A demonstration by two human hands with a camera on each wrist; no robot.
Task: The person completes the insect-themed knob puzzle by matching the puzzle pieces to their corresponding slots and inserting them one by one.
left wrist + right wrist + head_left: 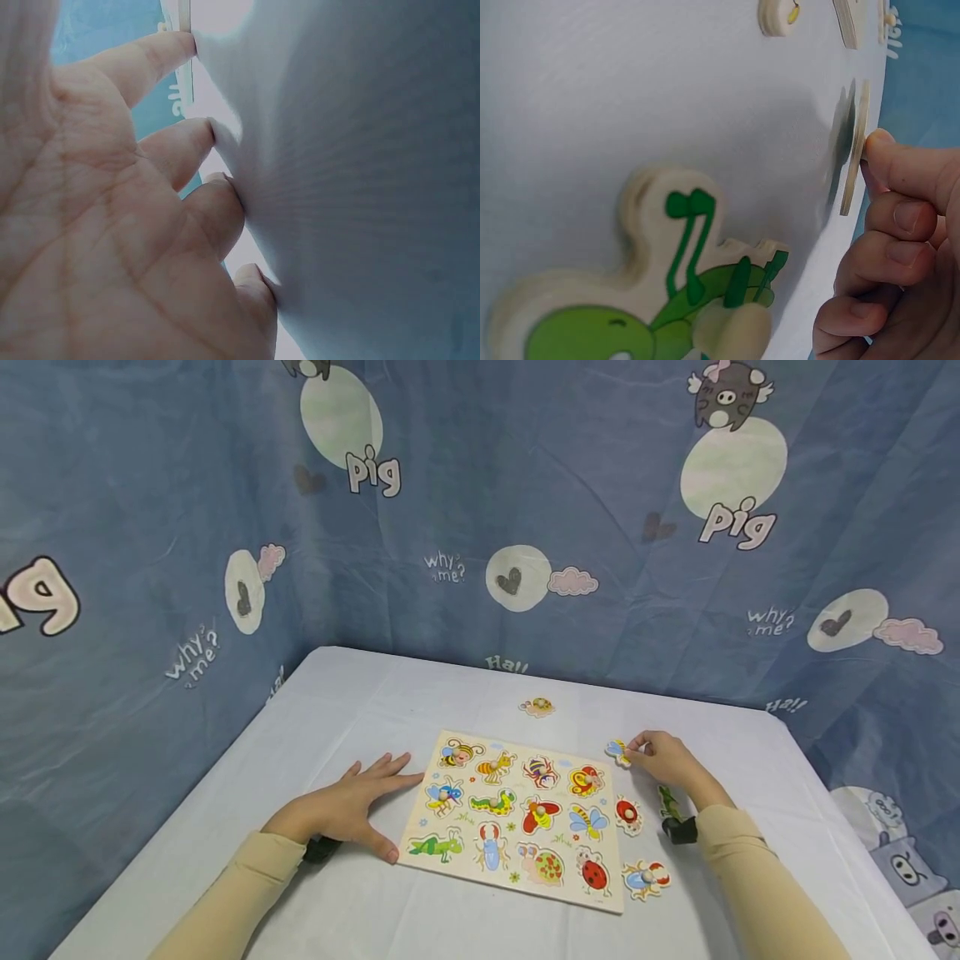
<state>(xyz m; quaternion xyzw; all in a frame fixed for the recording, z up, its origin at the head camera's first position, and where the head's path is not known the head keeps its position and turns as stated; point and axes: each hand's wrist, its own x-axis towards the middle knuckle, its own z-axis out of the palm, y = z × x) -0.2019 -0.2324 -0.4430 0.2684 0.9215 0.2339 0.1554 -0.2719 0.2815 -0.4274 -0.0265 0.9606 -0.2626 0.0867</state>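
A wooden peg puzzle board (517, 814) with insect pictures lies on the white table, with round knobs on several of its pictures. My left hand (356, 806) rests on the table with fingers spread, its thumb and index fingertips at the board's left edge. In the left wrist view, the fingertips (174, 154) meet the white surface. My right hand (667, 764) pinches a blue-winged dragonfly puzzle piece (618, 752) beyond the board's upper right corner. The right wrist view shows this piece (856, 150) edge-on, raised slightly above its shadow, thumb and finger at its knob side.
Right of the board lie a ladybug piece (628, 816), a stag beetle piece (646, 879) and a green grasshopper piece (670, 804), the last partly below my right wrist. A snail piece (538, 707) lies behind the board. A blue printed curtain (465, 635) hangs around the table.
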